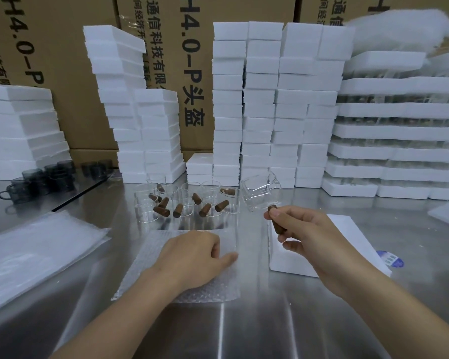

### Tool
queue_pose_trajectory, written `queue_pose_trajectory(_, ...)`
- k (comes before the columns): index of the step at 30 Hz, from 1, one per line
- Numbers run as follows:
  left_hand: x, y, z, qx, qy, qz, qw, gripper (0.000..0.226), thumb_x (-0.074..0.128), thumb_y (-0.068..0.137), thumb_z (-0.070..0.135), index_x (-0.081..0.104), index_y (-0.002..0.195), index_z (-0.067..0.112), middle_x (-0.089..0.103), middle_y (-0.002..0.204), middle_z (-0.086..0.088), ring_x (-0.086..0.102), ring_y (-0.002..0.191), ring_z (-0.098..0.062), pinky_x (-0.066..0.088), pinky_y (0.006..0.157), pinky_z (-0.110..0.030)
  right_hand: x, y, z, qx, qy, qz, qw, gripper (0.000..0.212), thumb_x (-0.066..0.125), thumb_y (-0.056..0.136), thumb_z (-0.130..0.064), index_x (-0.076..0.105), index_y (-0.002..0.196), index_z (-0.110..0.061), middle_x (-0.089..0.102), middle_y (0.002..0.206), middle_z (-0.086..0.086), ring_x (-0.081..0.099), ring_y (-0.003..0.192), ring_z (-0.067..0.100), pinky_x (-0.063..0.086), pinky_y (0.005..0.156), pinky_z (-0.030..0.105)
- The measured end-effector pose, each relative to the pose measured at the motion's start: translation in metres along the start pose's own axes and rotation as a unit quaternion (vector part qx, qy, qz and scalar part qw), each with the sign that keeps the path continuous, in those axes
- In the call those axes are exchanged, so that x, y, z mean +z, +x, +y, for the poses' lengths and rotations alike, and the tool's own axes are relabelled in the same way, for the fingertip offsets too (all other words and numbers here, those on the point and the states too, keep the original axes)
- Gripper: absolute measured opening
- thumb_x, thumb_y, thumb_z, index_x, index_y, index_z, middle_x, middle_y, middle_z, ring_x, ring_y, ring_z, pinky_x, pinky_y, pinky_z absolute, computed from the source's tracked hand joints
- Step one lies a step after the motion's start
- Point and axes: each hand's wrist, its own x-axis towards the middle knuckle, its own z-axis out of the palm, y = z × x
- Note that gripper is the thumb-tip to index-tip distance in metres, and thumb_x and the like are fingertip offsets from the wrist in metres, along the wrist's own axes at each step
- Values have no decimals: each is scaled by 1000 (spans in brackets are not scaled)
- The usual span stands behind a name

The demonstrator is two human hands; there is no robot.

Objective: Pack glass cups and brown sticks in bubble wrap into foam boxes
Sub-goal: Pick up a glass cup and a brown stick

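Head view, right hand (305,233) gripping stick-handled glass cup (261,195) over foam box (292,260), left hand (192,252) resting on bubble wrap (213,290)

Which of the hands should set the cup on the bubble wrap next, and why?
The right hand: it grips the glass cup by its brown stick, beside the bubble wrap. The left hand rests on that sheet, holding nothing.

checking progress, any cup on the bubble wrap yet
No, only the left hand rests on the bubble wrap; the right hand holds a cup.
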Motion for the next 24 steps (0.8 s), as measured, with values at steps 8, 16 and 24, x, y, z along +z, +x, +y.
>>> queue_pose_trajectory(8,-9,-2,4,22,-2,7,1000,30,56,101,51,58,81,29,66,79,13,60,76,-5,40,64,-31,0,0,2,-1,-17,-8,1000,29,71,95,-37,80,97,-9,59,72,-8,57,66,9,49,76,29)
queue_pose_trajectory(16,-23,-5,8,37,-129,162,978,35,47,103,50,57,76,30,65,78,15,59,70,-6,42,61,-31,4,-4,1,12,-28,-50,998,23,69,98,-32,83,93,-13,59,73,-5,54,59,14,46,72,31)
queue_pose_trajectory(24,-33,-11,24,79,-200,279,936,22,49,101,49,58,87,37,63,91,18,62,78,-12,42,63,-26,3,-6,3,9,-162,-24,987,32,73,94,-44,75,83,-14,66,75,-5,54,54,9,35,53,18)
